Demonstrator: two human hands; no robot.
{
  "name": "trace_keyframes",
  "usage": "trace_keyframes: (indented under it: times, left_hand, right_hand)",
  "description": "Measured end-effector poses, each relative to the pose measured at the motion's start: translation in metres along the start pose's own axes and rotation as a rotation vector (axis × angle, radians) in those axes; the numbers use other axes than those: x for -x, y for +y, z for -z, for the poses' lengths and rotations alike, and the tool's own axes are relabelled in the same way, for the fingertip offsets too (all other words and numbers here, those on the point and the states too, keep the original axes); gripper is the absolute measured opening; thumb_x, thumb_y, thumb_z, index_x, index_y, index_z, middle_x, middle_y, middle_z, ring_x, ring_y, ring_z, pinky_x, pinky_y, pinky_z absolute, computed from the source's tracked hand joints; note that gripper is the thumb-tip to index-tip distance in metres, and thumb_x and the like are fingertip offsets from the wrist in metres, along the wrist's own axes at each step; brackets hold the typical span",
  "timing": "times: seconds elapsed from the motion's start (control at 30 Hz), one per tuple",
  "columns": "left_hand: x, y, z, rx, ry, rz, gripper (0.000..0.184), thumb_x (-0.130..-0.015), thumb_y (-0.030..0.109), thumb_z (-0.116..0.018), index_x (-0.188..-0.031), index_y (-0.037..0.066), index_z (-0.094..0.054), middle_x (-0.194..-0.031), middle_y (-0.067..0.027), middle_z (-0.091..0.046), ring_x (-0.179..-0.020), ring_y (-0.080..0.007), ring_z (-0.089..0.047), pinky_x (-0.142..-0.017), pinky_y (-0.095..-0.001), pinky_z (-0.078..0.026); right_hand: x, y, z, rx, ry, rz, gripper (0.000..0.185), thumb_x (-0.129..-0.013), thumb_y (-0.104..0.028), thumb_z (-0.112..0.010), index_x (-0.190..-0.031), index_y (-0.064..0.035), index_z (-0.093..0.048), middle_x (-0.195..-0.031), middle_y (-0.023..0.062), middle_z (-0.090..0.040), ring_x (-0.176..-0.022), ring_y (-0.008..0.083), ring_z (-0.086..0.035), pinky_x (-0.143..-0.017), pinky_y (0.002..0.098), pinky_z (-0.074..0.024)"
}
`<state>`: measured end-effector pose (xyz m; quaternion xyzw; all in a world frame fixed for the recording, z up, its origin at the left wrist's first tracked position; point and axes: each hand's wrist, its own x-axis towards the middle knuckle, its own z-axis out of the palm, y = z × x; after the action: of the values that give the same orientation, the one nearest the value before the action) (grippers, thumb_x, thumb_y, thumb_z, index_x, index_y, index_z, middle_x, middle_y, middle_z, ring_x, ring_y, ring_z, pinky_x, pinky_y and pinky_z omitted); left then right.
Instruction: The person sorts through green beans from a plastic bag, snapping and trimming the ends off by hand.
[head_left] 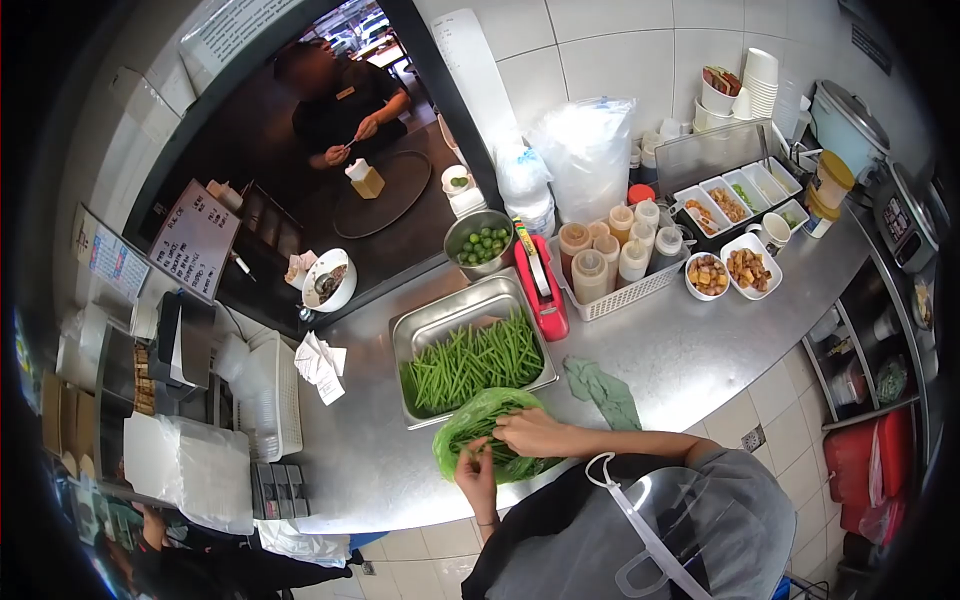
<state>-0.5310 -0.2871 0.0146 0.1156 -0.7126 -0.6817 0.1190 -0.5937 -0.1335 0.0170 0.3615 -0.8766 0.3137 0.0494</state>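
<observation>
A green plastic bag (445,462) of green beans lies open at the counter's front edge. My left hand (476,480) is at the bag's left side, fingers closed in a pinch on a green bean. Over the bag's middle, my right hand (532,434) has its fingers curled closed on green beans; its fingertips are partly hidden. Just behind the bag stands a steel pan (408,345) with a pile of trimmed-looking green beans (475,365) in it. A crumpled green cloth (602,392) lies to the right of my right hand.
Behind the pan are a red tape dispenser (552,318), a steel pot of limes (452,245) and a white basket (625,300) of sauce bottles. Bowls of cubed food (706,276) stand farther right. Receipts (320,367) lie left. Another person (350,105) stands beyond the pass window.
</observation>
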Motion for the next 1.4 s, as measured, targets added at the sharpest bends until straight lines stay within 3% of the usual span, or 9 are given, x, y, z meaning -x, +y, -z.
trace_keyframes:
  times: [0.07, 0.3, 0.43, 0.5, 0.73, 0.83, 0.93, 1.17, 1.4]
  left_hand:
    - [0.002, 0.0, -0.003, -0.41, -0.081, -0.191, 0.009, -0.08, -0.002, -0.064, -0.089, 0.002, -0.064, -0.067, 0.004, -0.037, -0.059, -0.0062, -0.034, -0.052, -0.0219, -0.026]
    - [0.0, -0.002, -0.001, -0.332, -0.043, -0.366, 0.014, -0.078, -0.001, -0.068, -0.09, -0.002, -0.063, -0.074, -0.006, -0.047, -0.064, -0.0154, -0.046, -0.054, -0.0271, -0.038]
    - [0.0, 0.011, -0.001, -0.492, -0.059, -0.475, 0.011, -0.078, -0.001, -0.068, -0.086, -0.004, -0.061, -0.077, -0.0097, -0.051, -0.064, -0.0212, -0.049, -0.056, -0.0301, -0.04]
    - [0.001, 0.019, -0.006, -0.629, -0.067, -0.536, 0.009, -0.078, -0.003, -0.067, -0.082, -0.004, -0.059, -0.077, -0.0108, -0.052, -0.067, -0.022, -0.052, -0.061, -0.0312, -0.041]
    - [0.002, 0.034, -0.014, -0.559, -0.054, -0.526, 0.008, -0.078, -0.002, -0.067, -0.081, -0.004, -0.059, -0.074, -0.0105, -0.051, -0.065, -0.0226, -0.052, -0.058, -0.0316, -0.041]
    - [0.001, 0.034, -0.01, -0.518, -0.048, -0.5, 0.008, -0.08, -0.001, -0.066, -0.086, -0.003, -0.062, -0.073, -0.0106, -0.052, -0.062, -0.0231, -0.051, -0.054, -0.0312, -0.04]
    - [0.004, 0.038, -0.007, -0.449, -0.025, -0.392, 0.007, -0.081, 0.001, -0.066, -0.085, -0.004, -0.061, -0.071, -0.0084, -0.051, -0.058, -0.0161, -0.047, -0.052, -0.0279, -0.037]
    - [0.008, 0.01, -0.006, -0.096, -0.067, -0.005, 0.018, -0.091, 0.015, -0.06, -0.082, 0.0, -0.064, -0.061, 0.0013, -0.05, -0.054, -0.0065, -0.04, -0.049, -0.0227, -0.03]
    - [0.012, 0.025, -0.008, 0.277, -0.063, 0.23, 0.02, -0.093, 0.02, -0.058, -0.087, 0.002, -0.062, -0.059, 0.0053, -0.045, -0.045, -0.0016, -0.031, -0.042, -0.0199, -0.021]
  right_hand:
    - [-0.004, -0.008, 0.017, -0.175, -0.031, -0.04, 0.01, -0.075, -0.012, -0.057, -0.078, -0.0029, -0.061, -0.08, 0.0116, -0.062, -0.068, 0.0299, -0.061, -0.06, 0.0413, -0.0468]
    - [-0.013, -0.013, 0.024, -0.821, 0.018, -0.184, 0.01, -0.077, -0.014, -0.058, -0.076, -0.0039, -0.056, -0.072, 0.0097, -0.059, -0.064, 0.0297, -0.057, -0.056, 0.0386, -0.0411]
    - [-0.011, -0.014, 0.045, -0.45, -0.043, -0.087, 0.013, -0.078, -0.017, -0.058, -0.077, -0.0041, -0.057, -0.075, 0.0096, -0.061, -0.066, 0.03, -0.059, -0.058, 0.0388, -0.0429]
    - [-0.007, -0.013, 0.042, -0.148, 0.163, 0.13, 0.014, -0.078, -0.018, -0.058, -0.079, -0.0048, -0.059, -0.076, 0.0098, -0.062, -0.068, 0.0302, -0.06, -0.059, 0.0396, -0.0442]
    - [-0.007, -0.01, 0.045, -0.345, -0.012, 0.037, 0.012, -0.082, -0.015, -0.056, -0.076, -0.0039, -0.055, -0.07, 0.0057, -0.058, -0.063, 0.0221, -0.055, -0.056, 0.0353, -0.0411]
    - [-0.018, -0.005, 0.018, -1.155, -0.117, -0.164, 0.011, -0.085, -0.009, -0.053, -0.08, -0.002, -0.059, -0.07, -0.0039, -0.054, -0.062, 0.0033, -0.045, -0.053, 0.0224, -0.0337]
    - [-0.022, -0.009, 0.013, -1.384, -0.116, -0.357, 0.01, -0.084, -0.008, -0.053, -0.079, -0.0015, -0.059, -0.07, -0.0027, -0.055, -0.061, 0.0042, -0.045, -0.054, 0.0226, -0.0344]
    - [-0.018, -0.015, 0.007, -0.512, 0.323, 0.019, 0.007, -0.082, -0.008, -0.056, -0.08, -0.0019, -0.057, -0.067, 0.0057, -0.054, -0.058, 0.0135, -0.048, -0.053, 0.0289, -0.0384]
    - [-0.024, -0.011, 0.031, -0.666, 0.421, -0.264, 0.016, -0.084, -0.018, -0.058, -0.079, -0.0026, -0.056, -0.068, 0.0103, -0.055, -0.058, 0.0313, -0.054, -0.055, 0.0399, -0.0427]
